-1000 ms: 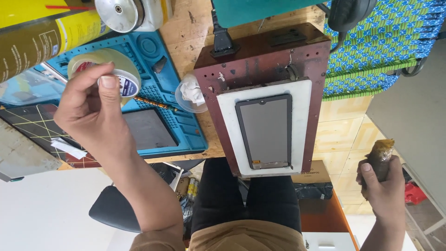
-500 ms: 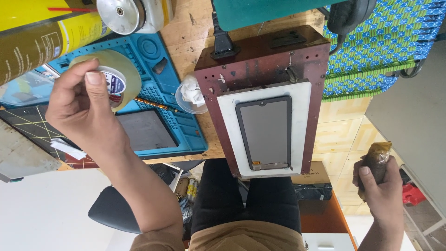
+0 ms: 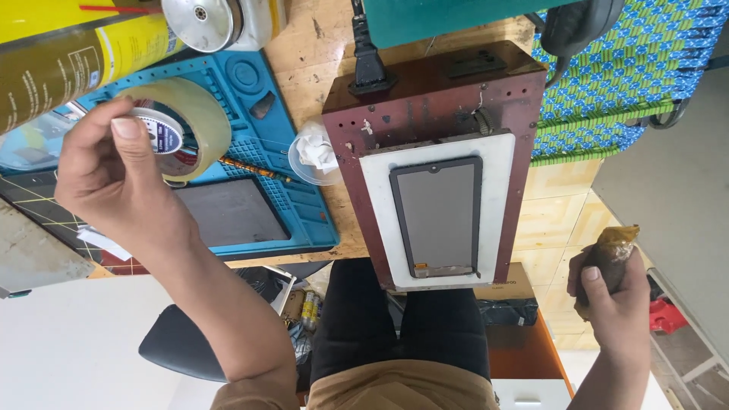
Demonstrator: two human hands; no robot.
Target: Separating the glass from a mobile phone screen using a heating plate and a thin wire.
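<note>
My left hand (image 3: 114, 182) is raised over the left side of the bench and pinches a roll of clear tape (image 3: 199, 121) by its inner core, thumb on the core's label. My right hand (image 3: 616, 307) is off the bench's right edge, lower down, closed around a crumpled brownish wad of used tape (image 3: 616, 244). Between the hands a dark phone screen (image 3: 439, 216) lies flat on a white pad (image 3: 497, 159) on top of a dark red box-shaped machine (image 3: 410, 99). Neither hand touches the machine.
A blue work mat (image 3: 262, 114) with a dark panel lies under the tape roll. A yellow-green spray can (image 3: 68, 68) and a metal reel (image 3: 201, 15) sit at the back left. A small dish with tissue (image 3: 313, 156) stands beside the machine. A green woven seat (image 3: 630, 76) is at the right.
My left hand has shifted slightly left and turned the tape roll a little. My right hand, with the wad, has dropped slightly. The screen and machine have not moved.
</note>
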